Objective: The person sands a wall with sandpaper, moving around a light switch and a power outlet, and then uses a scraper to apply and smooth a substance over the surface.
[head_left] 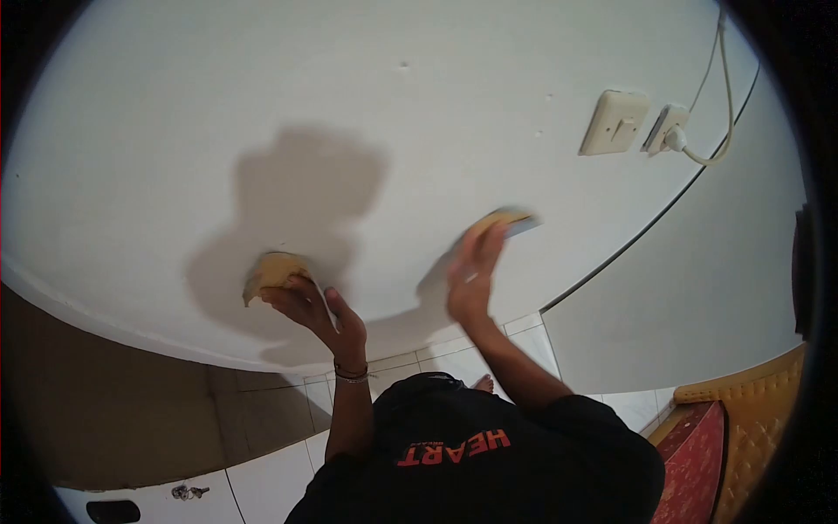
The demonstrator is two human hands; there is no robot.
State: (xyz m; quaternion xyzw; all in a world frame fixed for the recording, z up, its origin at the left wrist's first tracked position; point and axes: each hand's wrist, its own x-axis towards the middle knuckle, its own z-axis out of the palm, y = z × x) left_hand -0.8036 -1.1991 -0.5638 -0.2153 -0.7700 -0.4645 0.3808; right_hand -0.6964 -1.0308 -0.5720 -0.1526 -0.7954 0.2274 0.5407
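My left hand (pixel 316 307) is closed on a tan, rough-edged piece of sandpaper (pixel 278 269), which it presses flat against the white wall (pixel 410 166). Higher and to the right, my right hand (pixel 474 272) is smeared by motion. Its fingers hold another piece of sandpaper (pixel 506 218), tan on one side with a greyish edge, at the wall surface. Both forearms reach up from my body, and a bracelet circles the left wrist. Shadows of my head and hands fall on the wall around the left sandpaper.
A light switch (pixel 615 123) and a socket with a white plug (pixel 674 138) and hanging cord are at upper right. Beyond a dark seam stands a grey panel (pixel 646 279). A tufted yellow headboard (pixel 764 410) and red mattress (pixel 694 472) are at lower right. Floor tiles (pixel 449 356) show below.
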